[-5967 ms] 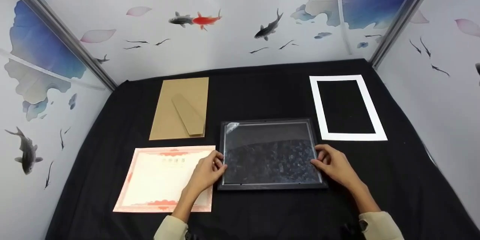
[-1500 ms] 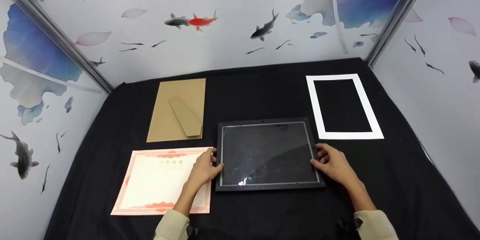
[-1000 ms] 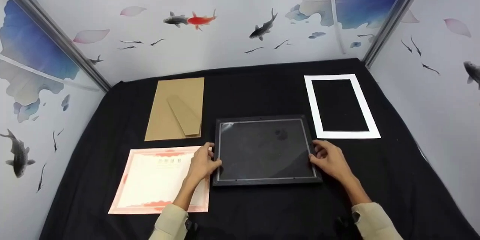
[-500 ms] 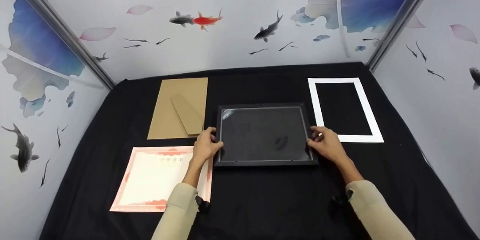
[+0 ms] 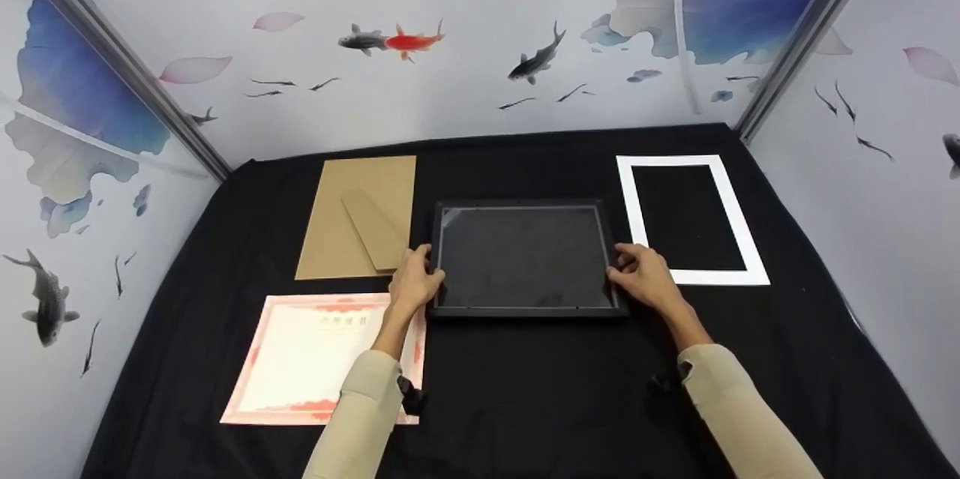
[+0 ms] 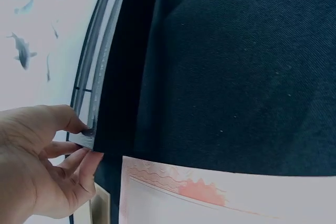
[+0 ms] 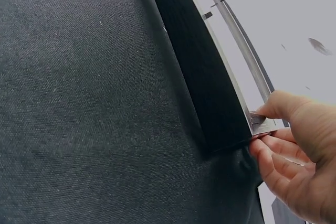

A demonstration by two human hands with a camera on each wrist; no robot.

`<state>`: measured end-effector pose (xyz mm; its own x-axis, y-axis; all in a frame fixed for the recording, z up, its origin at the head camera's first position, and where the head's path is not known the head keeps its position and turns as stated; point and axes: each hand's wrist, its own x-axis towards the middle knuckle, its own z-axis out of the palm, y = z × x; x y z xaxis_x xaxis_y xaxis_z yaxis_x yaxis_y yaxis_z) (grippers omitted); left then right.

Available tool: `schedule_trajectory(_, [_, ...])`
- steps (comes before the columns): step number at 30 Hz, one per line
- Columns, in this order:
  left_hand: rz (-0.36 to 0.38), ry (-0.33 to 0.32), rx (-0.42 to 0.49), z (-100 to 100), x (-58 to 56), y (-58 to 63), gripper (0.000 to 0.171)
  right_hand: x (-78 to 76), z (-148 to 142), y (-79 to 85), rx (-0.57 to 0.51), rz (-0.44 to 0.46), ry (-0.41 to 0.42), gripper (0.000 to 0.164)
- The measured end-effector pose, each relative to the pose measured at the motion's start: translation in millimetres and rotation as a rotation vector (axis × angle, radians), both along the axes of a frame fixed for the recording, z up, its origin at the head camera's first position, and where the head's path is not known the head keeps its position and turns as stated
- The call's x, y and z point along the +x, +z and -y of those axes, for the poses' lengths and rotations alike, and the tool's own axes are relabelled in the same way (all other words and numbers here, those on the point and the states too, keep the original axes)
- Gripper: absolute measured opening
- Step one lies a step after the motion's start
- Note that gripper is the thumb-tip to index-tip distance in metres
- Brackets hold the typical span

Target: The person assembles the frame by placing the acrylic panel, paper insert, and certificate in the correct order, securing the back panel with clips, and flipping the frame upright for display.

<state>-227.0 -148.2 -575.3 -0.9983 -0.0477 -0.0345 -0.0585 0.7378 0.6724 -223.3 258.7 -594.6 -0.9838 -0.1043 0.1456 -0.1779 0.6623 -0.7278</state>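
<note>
A black picture frame (image 5: 529, 312) with a clear pane (image 5: 525, 258) set in it lies flat, back side up, at the middle of the black cloth. My left hand (image 5: 411, 282) pinches its left side, thumb on the rim and fingers underneath. Opposite it, my right hand (image 5: 646, 276) pinches the right side in the same way. Each wrist view shows this hold close up, with the frame's dark outer side (image 6: 123, 77) facing the camera. Whether the frame touches the cloth I cannot tell.
Left of the frame lie a brown backing board (image 5: 322, 239) with a stand leg and, nearer, a red-bordered certificate (image 5: 300, 359), partly under my left forearm. A white mat border (image 5: 709, 276) lies to the right. Printed panels (image 5: 465, 104) wall in the table.
Over the last second both hands have carried or slid the picture frame away from my body, keeping their grip. The board, certificate and white mat have stayed in place.
</note>
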Motion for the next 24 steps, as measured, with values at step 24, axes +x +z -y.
schedule_trajectory(24, [-0.009, -0.131, 0.059, 13, 34.4, -2.7, 0.05, 17.6, -63, 13.7, -0.07, 0.056, 0.072, 0.042])
